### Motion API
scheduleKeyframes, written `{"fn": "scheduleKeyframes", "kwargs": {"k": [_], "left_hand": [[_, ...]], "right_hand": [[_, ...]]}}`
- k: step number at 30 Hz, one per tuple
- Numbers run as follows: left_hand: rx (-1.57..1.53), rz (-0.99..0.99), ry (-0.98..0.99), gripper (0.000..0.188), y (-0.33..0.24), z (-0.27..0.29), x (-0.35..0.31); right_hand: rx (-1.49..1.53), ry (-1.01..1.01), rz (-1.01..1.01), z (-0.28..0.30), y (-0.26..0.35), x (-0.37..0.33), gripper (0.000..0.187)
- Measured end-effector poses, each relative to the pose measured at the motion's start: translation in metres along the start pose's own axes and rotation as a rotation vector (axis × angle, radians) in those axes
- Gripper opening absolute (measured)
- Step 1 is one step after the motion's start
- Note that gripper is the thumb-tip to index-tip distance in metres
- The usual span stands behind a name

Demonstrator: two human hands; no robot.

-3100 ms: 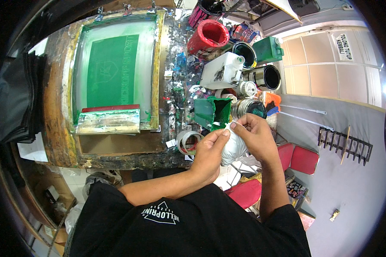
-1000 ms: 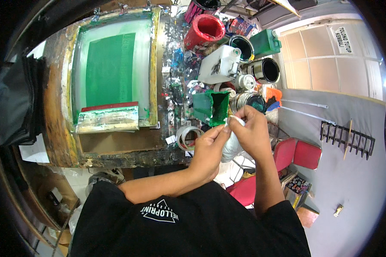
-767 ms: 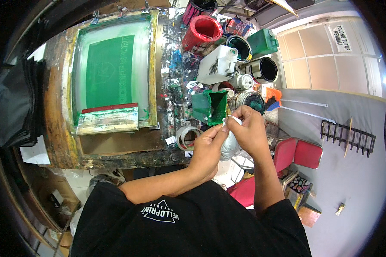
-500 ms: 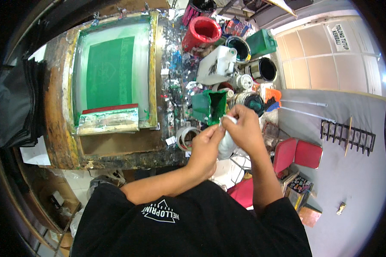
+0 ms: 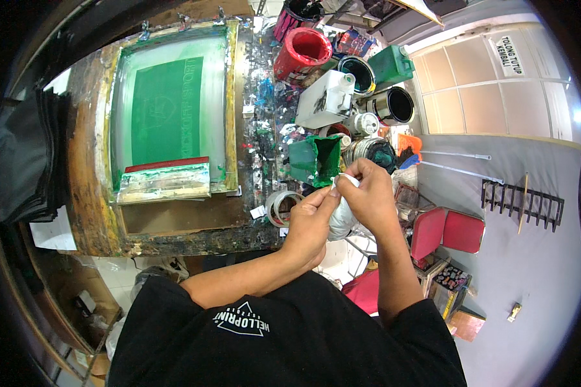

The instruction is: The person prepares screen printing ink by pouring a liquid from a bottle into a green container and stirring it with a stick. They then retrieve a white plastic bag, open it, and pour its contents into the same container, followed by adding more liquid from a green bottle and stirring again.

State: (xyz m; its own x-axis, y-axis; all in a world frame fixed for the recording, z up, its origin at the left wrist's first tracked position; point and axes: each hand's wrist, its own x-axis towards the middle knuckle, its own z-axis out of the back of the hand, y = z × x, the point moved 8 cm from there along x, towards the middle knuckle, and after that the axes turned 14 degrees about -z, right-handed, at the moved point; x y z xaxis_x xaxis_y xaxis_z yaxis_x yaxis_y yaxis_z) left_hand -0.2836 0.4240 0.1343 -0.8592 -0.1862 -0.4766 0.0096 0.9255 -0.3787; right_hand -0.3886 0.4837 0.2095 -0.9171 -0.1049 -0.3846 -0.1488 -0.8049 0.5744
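A small white bag, bulging and apparently soft plastic (image 5: 342, 222), hangs between my hands near the table's right front corner. My left hand (image 5: 312, 222) pinches its gathered top between thumb and fingers. On the other side of that top, my right hand (image 5: 371, 197) is closed in a pinch too. What fills the bag is hidden. Just beyond my fingertips is an open green container (image 5: 303, 161), its inside coated with green ink. A roll of clear tape (image 5: 281, 208) lies beside my left hand.
On the ink-stained table (image 5: 90, 213) lies a framed printing screen (image 5: 168, 103), a squeegee (image 5: 164, 182) across its near end. Paint cans and jugs crowd the right side, among them a red can (image 5: 284, 64) and a white jug (image 5: 319, 103). Red chairs (image 5: 461, 230) stand right.
My hands keep their pinch on the bag's top, with only a slight shift of the fingers. Nothing on the table has visibly moved.
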Motion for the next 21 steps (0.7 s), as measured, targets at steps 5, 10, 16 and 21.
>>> {"fn": "scheduleKeyframes", "kwargs": {"k": [5, 10, 16, 21], "left_hand": [[-0.024, 0.028, 0.018, 0.028, -0.007, -0.008, 0.004], [-0.013, 0.043, 0.01, 0.029, -0.002, 0.0, -0.005], [0.033, 0.004, 0.054, 0.029, -0.004, -0.008, -0.004], [0.395, -0.078, 0.288, 0.028, -0.001, -0.022, -0.019]], "right_hand": [[-0.026, -0.044, 0.063, 0.002, 0.004, 0.003, 0.023], [-0.022, -0.035, 0.028, 0.0, 0.002, -0.002, 0.024], [0.014, -0.044, -0.038, 0.011, -0.001, -0.014, 0.023], [0.252, -0.021, -0.059, 0.045, -0.027, -0.05, 0.021]]}}
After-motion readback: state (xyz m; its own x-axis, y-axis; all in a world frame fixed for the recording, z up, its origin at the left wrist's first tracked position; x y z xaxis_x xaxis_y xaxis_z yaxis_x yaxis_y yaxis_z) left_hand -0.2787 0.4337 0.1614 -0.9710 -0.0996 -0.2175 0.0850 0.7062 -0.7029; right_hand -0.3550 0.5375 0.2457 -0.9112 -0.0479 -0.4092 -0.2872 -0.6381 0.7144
